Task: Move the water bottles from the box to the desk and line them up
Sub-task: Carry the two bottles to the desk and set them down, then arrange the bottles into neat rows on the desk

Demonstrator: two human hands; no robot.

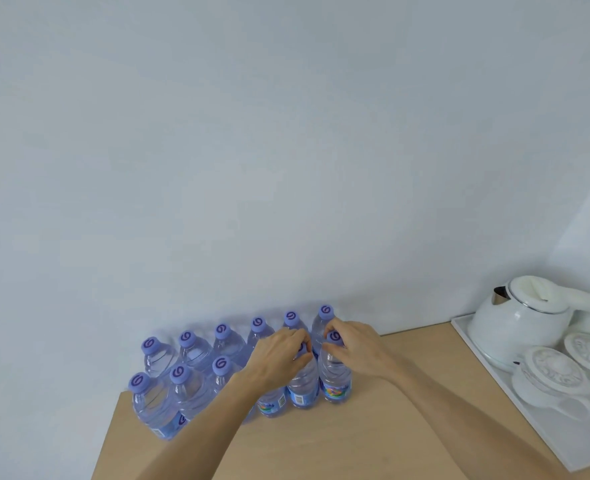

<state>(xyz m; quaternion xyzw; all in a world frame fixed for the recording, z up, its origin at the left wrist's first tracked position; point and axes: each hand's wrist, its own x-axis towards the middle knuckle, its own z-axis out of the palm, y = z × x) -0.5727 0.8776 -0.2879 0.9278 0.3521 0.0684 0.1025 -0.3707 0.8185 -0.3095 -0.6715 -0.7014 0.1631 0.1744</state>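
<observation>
Both hands are setting bottles into the front row: the left hand [283, 351] and right hand [352, 344] each keep a grip clenched on a bottle neck at lower centre of the table [373, 441], so letting go upright seems next.

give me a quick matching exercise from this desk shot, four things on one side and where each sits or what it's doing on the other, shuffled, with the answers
Things
1. left hand
2. right hand
3. kettle
4. tray

Places or states
A. white, lying flat along the right side of the desk
B. standing on the tray near the back corner
C. gripping the top of the end bottle, the rightmost of the front row
D. gripping the top of the neighbouring bottle, second from the right in the front row

Pairs: 1-D, 2-C, 3-B, 4-A
</observation>
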